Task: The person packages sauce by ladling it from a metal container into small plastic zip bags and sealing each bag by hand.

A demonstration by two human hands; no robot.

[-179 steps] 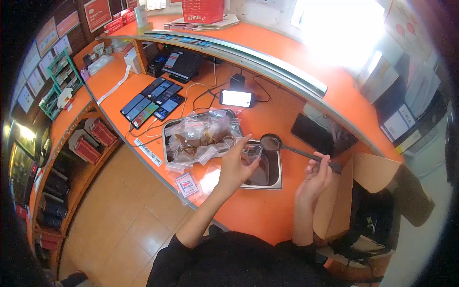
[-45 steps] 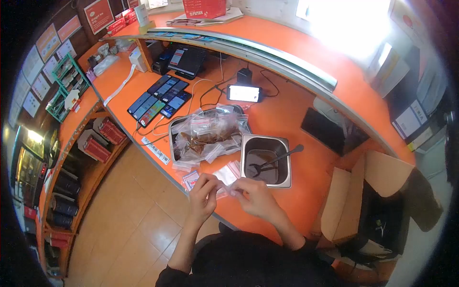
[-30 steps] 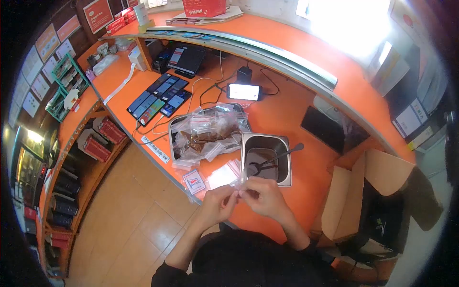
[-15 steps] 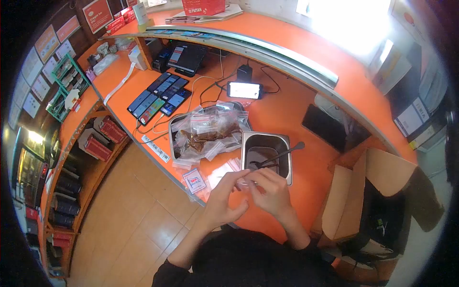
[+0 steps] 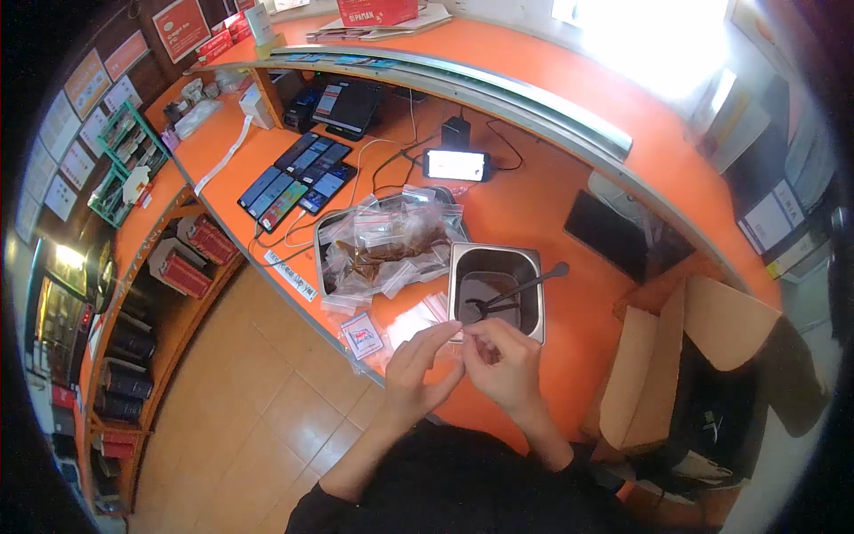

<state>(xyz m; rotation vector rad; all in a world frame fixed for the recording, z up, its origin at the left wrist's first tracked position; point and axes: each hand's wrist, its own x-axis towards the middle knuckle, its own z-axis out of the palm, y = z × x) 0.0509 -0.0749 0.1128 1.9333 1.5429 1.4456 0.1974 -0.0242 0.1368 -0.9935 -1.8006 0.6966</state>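
Bag (image 5: 457, 336) was the thing in hand, up at the fingertips over the near edge of the pan (image 5: 494, 260), only a sliver of it showing. The right hand (image 5: 509, 363) was curled, its fingertips closed on what looked like the bag's edge; a pinch like that suits thin film. The left hand (image 5: 414, 372) was partly spread, thumb apart from the fingers, tips meeting the right hand's; whether it had hold of the film, I could not tell.

The ladle (image 5: 525, 287) stood slanted in the pan, bowl down in the dark liquid and handle out over the right rim, presumably so that the grip stayed clean and in reach. Flat bags (image 5: 412, 326) lay just left of the pan, probably for easy picking, with a printed packet (image 5: 362, 336) beside them on the counter (image 5: 574, 365). Behind, a tray (image 5: 318, 256) held heaped filled bags (image 5: 378, 233); its walls likely kept the slippery pile together, though a few hung over the near rim.
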